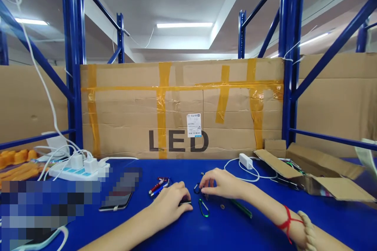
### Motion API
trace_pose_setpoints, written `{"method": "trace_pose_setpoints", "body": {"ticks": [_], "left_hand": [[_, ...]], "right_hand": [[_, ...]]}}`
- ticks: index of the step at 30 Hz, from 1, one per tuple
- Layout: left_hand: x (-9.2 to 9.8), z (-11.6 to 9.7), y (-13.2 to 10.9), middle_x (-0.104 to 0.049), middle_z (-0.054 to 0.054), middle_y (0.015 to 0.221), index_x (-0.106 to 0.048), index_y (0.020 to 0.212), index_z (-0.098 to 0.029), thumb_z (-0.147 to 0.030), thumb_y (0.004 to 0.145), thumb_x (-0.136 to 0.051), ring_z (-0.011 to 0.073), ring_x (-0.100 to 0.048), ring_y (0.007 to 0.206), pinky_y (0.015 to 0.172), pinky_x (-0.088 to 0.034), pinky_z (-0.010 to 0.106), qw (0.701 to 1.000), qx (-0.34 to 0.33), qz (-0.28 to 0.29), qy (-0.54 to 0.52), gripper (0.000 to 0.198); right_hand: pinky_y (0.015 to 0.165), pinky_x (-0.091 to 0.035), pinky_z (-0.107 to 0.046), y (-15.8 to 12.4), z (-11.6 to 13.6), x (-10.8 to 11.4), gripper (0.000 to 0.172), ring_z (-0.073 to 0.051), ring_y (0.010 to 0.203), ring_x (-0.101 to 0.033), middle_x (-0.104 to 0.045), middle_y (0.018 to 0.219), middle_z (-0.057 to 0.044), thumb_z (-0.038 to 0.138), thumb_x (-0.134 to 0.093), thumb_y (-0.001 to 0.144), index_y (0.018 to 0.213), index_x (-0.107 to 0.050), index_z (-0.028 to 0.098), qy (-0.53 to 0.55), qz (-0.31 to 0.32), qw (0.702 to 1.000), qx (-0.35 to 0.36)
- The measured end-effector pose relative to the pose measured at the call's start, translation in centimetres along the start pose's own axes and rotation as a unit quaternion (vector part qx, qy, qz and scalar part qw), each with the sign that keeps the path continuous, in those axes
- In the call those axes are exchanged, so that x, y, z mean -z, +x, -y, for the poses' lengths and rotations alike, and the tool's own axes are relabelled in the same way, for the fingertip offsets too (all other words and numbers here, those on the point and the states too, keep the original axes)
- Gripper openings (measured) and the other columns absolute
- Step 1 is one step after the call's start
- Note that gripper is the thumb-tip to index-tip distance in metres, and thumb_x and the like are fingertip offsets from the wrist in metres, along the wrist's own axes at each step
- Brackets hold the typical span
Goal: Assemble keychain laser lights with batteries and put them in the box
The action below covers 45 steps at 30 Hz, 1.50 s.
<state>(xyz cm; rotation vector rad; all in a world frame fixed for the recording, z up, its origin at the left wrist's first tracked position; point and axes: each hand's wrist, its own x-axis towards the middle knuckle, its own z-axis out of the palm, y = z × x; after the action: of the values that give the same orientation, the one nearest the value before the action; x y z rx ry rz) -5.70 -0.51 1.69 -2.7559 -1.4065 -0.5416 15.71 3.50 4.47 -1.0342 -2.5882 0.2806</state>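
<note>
My left hand (172, 203) rests on the blue tabletop (165, 239), its fingers curled over a small dark piece that is mostly hidden. Just right of it lies a green carabiner (201, 208). My right hand (220, 183) is lowered with bent fingertips close together, beside a dark carabiner (196, 189); whatever is between those fingers is too small and covered to name. Below the right wrist are a small round brownish disc (222, 206) and a dark green rod (244, 209). Red and blue pen-like metal pieces (159, 186) lie beyond the left hand.
At left are a phone (116, 202) and a white power strip (79, 172) with plugs and cables. A white adapter (246, 161) with its cord lies at back right, near an open cardboard box (318, 186). A large "LED" carton (129, 121) and blue rack posts (290, 55) bound the back.
</note>
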Motion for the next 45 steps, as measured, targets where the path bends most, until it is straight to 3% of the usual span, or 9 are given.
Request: {"method": "trace_pose_setpoints", "body": {"ticks": [8, 14, 19, 25, 31, 35, 39, 45], "left_hand": [[-0.8, 1.2, 0.6, -0.061, -0.001, 0.085, -0.057, 0.090, -0.020, -0.016, 0.087, -0.056, 0.0122, -0.058, 0.075, 0.068, -0.044, 0.018, 0.995, -0.003, -0.038, -0.087, 0.005], [-1.8, 1.7, -0.2, -0.061, 0.000, 0.086, -0.051, 0.089, -0.021, -0.017, 0.086, -0.050, 0.0132, -0.055, 0.071, 0.067, -0.044, 0.020, 0.964, -0.002, -0.044, -0.261, 0.004], [-1.9, 2.1, -1.0, -0.061, 0.001, 0.084, -0.048, 0.089, -0.022, -0.022, 0.087, -0.050, 0.0143, -0.057, 0.073, 0.070, -0.044, 0.021, 0.945, 0.021, -0.044, -0.323, 0.003], [-2.4, 2.5, -1.0, -0.061, -0.001, 0.079, -0.052, 0.081, -0.020, -0.020, 0.080, -0.063, 0.0115, -0.054, 0.063, 0.062, -0.045, 0.019, 0.950, 0.008, -0.028, -0.310, 0.011], [-2.4, 2.0, -0.9, -0.064, 0.000, 0.082, -0.061, 0.083, -0.019, -0.006, 0.082, -0.059, 0.0123, -0.059, 0.074, 0.069, -0.045, 0.017, 0.953, -0.088, -0.049, -0.284, 0.013], [-2.1, 1.6, -0.9, -0.065, 0.002, 0.087, -0.063, 0.090, -0.018, -0.009, 0.086, -0.056, 0.0139, -0.060, 0.079, 0.075, -0.045, 0.019, 0.962, -0.124, -0.069, -0.231, 0.012], [-1.6, 1.3, -1.1, -0.066, 0.005, 0.088, -0.063, 0.091, -0.017, -0.015, 0.087, -0.058, 0.0170, -0.061, 0.081, 0.076, -0.045, 0.023, 0.973, -0.141, -0.080, -0.162, 0.007], [-1.1, 1.0, -1.5, -0.068, 0.003, 0.089, -0.063, 0.093, -0.018, -0.019, 0.087, -0.059, 0.0173, -0.062, 0.081, 0.077, -0.046, 0.024, 0.981, -0.131, -0.069, -0.123, 0.007]], "right_hand": [[0.068, -0.047, -0.024, -0.2, -2.1, -1.1, 0.021, -0.016, 0.075, -0.064, -0.070, 0.084, -0.002, 0.031, -0.053, 0.086, 0.088, -0.071, 0.021, 0.022, -0.042, 0.999, -0.004], [0.067, -0.046, -0.024, -1.0, -2.4, -1.6, 0.021, -0.016, 0.075, -0.063, -0.069, 0.086, -0.002, 0.035, -0.055, 0.086, 0.092, -0.069, 0.021, 0.051, -0.055, 0.997, -0.018], [0.066, -0.046, -0.024, -0.9, -2.2, -2.0, 0.023, -0.015, 0.074, -0.063, -0.067, 0.087, -0.001, 0.039, -0.053, 0.088, 0.096, -0.068, 0.024, 0.050, -0.061, 0.997, -0.026], [0.076, -0.049, -0.036, -1.0, -4.1, -2.5, 0.029, -0.021, 0.091, -0.061, -0.064, 0.103, -0.005, 0.033, -0.039, 0.093, 0.111, -0.060, 0.025, -0.024, -0.153, 0.981, -0.116], [0.099, -0.039, -0.042, 0.3, -5.9, -3.4, 0.035, -0.023, 0.117, -0.050, -0.056, 0.124, -0.008, 0.032, -0.039, 0.093, 0.124, -0.053, 0.023, -0.023, -0.116, 0.989, -0.088], [0.102, -0.036, -0.045, 1.5, -6.2, -4.6, 0.038, -0.024, 0.125, -0.044, -0.050, 0.135, -0.008, 0.033, -0.039, 0.093, 0.126, -0.054, 0.024, -0.010, -0.089, 0.994, -0.062], [0.099, -0.037, -0.046, 2.2, -6.5, -5.5, 0.032, -0.025, 0.115, -0.053, -0.061, 0.122, -0.007, 0.026, -0.041, 0.091, 0.113, -0.064, 0.023, 0.004, -0.104, 0.994, -0.039], [0.083, -0.048, -0.038, 2.2, -6.8, -5.4, 0.024, -0.023, 0.090, -0.063, -0.069, 0.096, -0.007, 0.024, -0.047, 0.086, 0.094, -0.070, 0.021, 0.029, -0.153, 0.987, -0.049]]}}
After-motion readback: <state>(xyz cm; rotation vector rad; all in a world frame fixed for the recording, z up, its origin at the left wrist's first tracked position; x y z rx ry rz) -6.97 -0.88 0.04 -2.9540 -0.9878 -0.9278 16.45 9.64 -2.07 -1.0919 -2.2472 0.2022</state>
